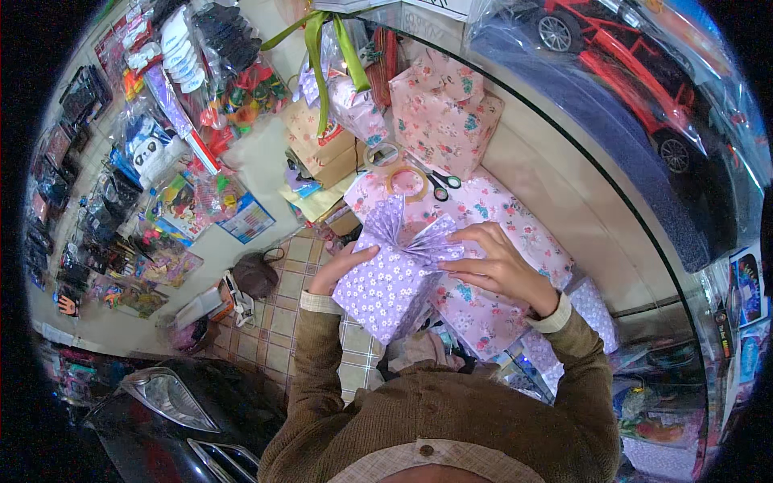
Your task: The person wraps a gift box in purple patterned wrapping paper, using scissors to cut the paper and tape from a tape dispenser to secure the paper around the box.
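Observation:
A box-like gift wrapped in purple paper with white daisies is before me, topped by a pleated paper fan bow. My left hand grips the gift's left side, thumb on the upper face. At the right, the fingers of my right hand pinch the right wing of the pleated bow. Beneath and behind the gift spreads pink floral wrapping paper. On that paper lie black-handled scissors and a roll of tape, with a second tape roll just behind.
Behind the tape stands a pink floral wrapped package. Brown paper bags are stacked left of it, under a green ribbon. A glass case edge curves along the right, with a boxed red toy car above. Bagged toys hang at left.

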`<state>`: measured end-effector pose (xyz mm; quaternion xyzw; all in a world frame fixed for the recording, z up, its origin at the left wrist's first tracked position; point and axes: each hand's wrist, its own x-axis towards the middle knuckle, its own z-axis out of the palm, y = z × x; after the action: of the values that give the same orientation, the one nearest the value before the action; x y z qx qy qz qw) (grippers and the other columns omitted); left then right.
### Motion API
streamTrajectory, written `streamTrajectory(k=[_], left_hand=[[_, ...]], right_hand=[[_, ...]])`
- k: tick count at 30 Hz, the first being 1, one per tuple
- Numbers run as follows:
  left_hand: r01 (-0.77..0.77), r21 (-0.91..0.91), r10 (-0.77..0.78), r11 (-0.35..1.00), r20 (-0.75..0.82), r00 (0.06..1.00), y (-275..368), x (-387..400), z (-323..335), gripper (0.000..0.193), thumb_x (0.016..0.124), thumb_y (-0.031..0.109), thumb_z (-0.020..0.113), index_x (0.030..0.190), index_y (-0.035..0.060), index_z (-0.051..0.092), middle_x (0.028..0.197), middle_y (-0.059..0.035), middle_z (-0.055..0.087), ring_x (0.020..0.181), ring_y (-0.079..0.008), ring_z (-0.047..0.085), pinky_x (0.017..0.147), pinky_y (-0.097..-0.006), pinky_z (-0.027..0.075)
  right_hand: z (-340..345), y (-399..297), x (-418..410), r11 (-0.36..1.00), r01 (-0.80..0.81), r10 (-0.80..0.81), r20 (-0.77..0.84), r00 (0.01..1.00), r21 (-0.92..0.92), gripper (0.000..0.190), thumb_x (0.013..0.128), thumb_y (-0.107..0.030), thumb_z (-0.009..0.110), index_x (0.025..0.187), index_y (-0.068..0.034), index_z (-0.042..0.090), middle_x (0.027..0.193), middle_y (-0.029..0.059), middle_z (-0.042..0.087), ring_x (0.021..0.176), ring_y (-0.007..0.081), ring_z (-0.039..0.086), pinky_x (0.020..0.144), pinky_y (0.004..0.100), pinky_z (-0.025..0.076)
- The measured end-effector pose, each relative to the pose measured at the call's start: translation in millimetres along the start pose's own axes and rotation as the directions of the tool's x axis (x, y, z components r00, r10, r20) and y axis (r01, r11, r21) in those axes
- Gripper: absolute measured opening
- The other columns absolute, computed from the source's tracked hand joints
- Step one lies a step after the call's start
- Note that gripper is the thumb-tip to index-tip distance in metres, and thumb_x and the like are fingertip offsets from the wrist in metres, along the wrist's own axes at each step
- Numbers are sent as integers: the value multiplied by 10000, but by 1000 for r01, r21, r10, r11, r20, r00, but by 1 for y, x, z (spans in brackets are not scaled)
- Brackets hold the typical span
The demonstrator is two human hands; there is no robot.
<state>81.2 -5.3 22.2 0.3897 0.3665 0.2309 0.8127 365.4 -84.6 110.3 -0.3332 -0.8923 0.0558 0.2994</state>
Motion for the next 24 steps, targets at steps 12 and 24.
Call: streamTrajectory(k=[12,24], left_hand=[[-77,60,74,995,50,996,7,-7,3,503,811,267,647,1185,-7,451,1014,-58,597,873,-114,591,771,-259,476],[-174,127,163,977,89,983,21,-15,18,548,777,235,679,1198,-22,440,1036,-73,592,888,-119,589,782,-255,472]], right_hand=[[4,-2,-3,997,-56,53,53,997,56,234,723,-139,664,950,-177,704,1238,93,485,1108,282,415,934,386,335],[9,9,-26,994,-84,76,-101,992,-73,165,672,-173,714,837,-172,712,1114,79,488,1048,271,408,922,369,299]])
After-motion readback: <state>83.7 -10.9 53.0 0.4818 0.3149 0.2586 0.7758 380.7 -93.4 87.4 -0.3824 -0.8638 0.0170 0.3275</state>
